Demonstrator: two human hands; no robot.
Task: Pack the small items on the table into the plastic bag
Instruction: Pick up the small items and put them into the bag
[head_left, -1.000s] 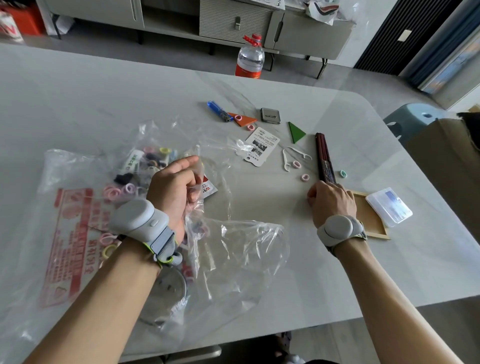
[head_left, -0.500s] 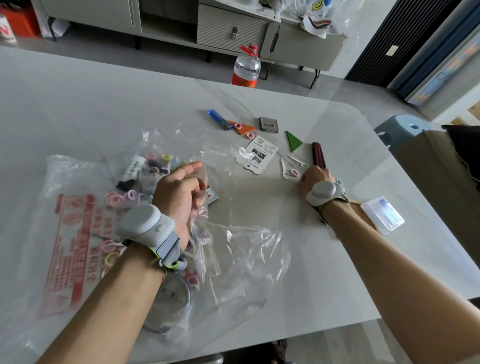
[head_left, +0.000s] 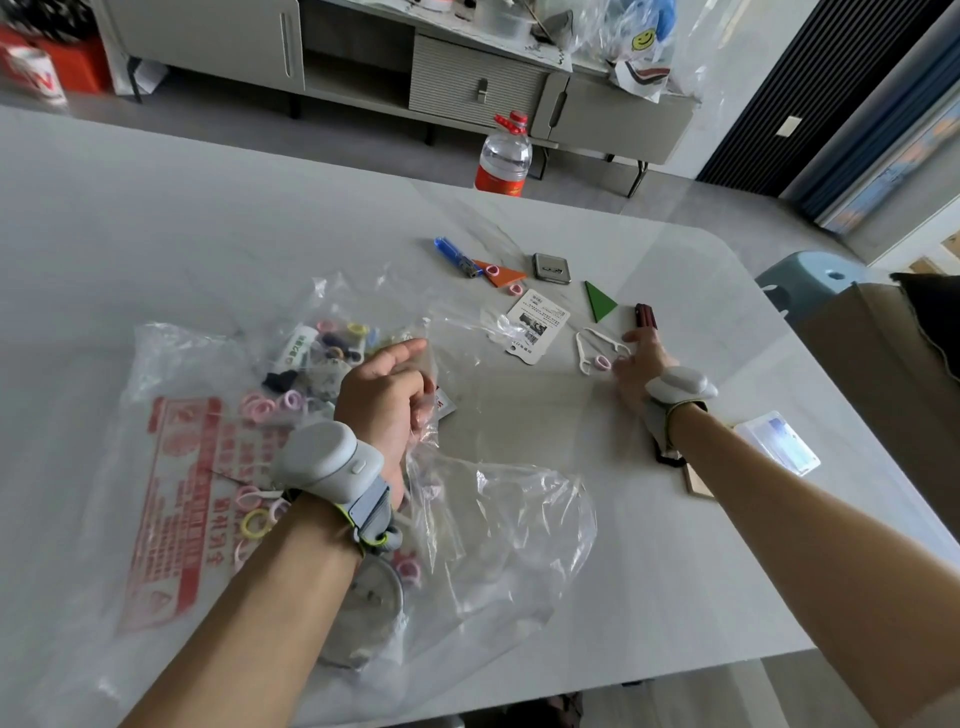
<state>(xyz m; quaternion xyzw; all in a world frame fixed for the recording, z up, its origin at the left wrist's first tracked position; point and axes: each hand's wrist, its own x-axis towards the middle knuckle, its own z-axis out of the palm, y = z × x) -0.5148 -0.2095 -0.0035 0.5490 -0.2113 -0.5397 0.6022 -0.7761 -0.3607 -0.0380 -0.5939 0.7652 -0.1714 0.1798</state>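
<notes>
A clear plastic bag (head_left: 498, 525) with red print lies on the left of the white table (head_left: 156, 234). It holds several coloured rings and a round grey disc. My left hand (head_left: 384, 389) grips the bag's edge and holds its mouth up. My right hand (head_left: 639, 364) reaches far forward, fingers spread on the table, with fingertips beside a pink ring (head_left: 602, 362) and white floss picks (head_left: 584, 351). It partly covers a dark red stick bundle (head_left: 645, 316). Further out lie a white card (head_left: 537, 325), green triangle (head_left: 599, 301), orange triangle (head_left: 501, 275), blue lighter (head_left: 457, 254) and small grey box (head_left: 551, 267).
A clear plastic case (head_left: 784, 441) and a wooden frame (head_left: 698, 483) lie to the right of my right forearm. Beyond the table's far edge stand a water bottle (head_left: 504, 156) and a grey cabinet (head_left: 467, 83). A blue stool (head_left: 810, 270) stands at the right.
My right hand has moved forward from beside the wooden frame, along the sticks, to the pink ring and floss picks. My left hand has kept its hold on the bag.
</notes>
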